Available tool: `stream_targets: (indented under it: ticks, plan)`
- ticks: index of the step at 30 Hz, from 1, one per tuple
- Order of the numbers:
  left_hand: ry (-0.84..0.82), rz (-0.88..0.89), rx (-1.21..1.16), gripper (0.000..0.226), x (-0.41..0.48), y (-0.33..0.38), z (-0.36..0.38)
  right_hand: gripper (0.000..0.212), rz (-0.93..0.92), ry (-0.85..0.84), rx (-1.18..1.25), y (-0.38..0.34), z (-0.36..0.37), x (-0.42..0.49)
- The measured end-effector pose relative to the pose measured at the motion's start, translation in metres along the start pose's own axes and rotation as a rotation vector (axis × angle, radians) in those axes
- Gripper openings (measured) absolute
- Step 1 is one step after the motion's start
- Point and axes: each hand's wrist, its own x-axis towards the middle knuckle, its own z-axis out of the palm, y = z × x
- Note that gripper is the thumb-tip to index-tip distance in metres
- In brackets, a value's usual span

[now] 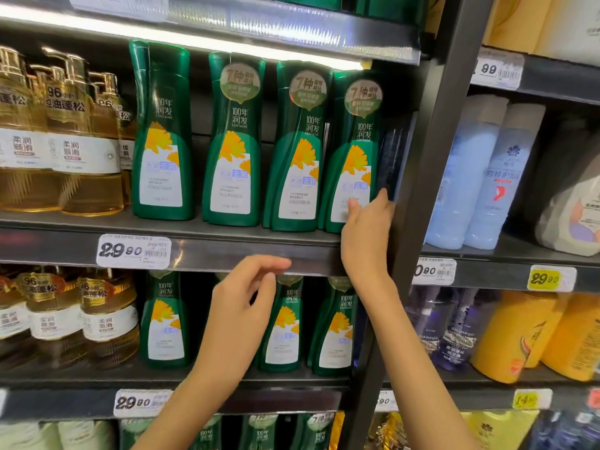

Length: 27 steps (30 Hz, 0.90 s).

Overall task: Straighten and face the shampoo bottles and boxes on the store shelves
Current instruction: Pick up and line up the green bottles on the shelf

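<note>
1. Our right hand (pixel 367 228) gripped the last green bottle (pixel 354 147) low on its right side, thumb on the label. The bottle stood at the right end of the middle shelf (pixel 246 250).
2. Our left hand (pixel 243 300) hung open before that shelf's front edge, holding nothing.
3. We judged it best to turn the bottle from its base, keep it upright, and line its label up with the neighbouring bottle (pixel 297 151).
4. Room was tight: a dark bottle (pixel 394 154) stood just beside it, between it and the post (pixel 435 164). Only the front lay open.

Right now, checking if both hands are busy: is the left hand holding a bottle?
No, the left hand hangs before the shelf edge, fingers loosely curled, gripping nothing.
</note>
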Motion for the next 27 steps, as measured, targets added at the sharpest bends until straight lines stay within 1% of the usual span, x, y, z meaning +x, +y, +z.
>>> stream_targets:
  ticks: [2, 5, 7, 9, 11, 13, 15, 17, 21, 24, 27]
  plan:
    - [-0.051, -0.082, -0.031, 0.03, -0.016, -0.013, 0.0, 0.05, -0.105, -0.031, -0.017, 0.008, -0.005, -0.025]
    - [-0.132, -0.186, -0.067, 0.028, -0.039, -0.038, 0.002, 0.044, -0.266, -0.053, -0.021, 0.03, -0.018, -0.074]
    - [-0.168, -0.273, -0.058, 0.027, -0.051, -0.054, 0.009, 0.04, -0.282, -0.059, 0.04, 0.05, -0.027, -0.103]
    - [-0.195, -0.346, -0.021, 0.026, -0.062, -0.067, 0.021, 0.035, -0.207, -0.084, 0.124, 0.071, -0.032, -0.127]
    - [-0.218, -0.356, 0.047, 0.026, -0.068, -0.073, 0.039, 0.032, -0.11, -0.115, 0.185, 0.088, -0.035, -0.147]
    - [-0.221, -0.315, 0.098, 0.034, -0.069, -0.072, 0.058, 0.031, 0.001, -0.154, 0.22, 0.1, -0.034, -0.161]
    - [-0.197, -0.235, 0.15, 0.041, -0.065, -0.068, 0.075, 0.03, 0.109, -0.187, 0.252, 0.109, -0.033, -0.17]
    - [-0.164, -0.177, 0.185, 0.045, -0.06, -0.063, 0.086, 0.03, 0.174, -0.21, 0.278, 0.114, -0.033, -0.175]
    - [-0.145, -0.182, 0.19, 0.048, -0.049, -0.063, 0.092, 0.03, 0.234, -0.221, 0.319, 0.123, -0.038, -0.182]
    - [-0.219, -0.205, 0.236, 0.055, -0.039, -0.064, 0.097, 0.028, 0.271, -0.217, 0.336, 0.13, -0.041, -0.186]
    - [-0.262, -0.212, 0.326, 0.06, -0.03, -0.066, 0.106, 0.029, 0.253, -0.212, 0.331, 0.131, -0.042, -0.19]
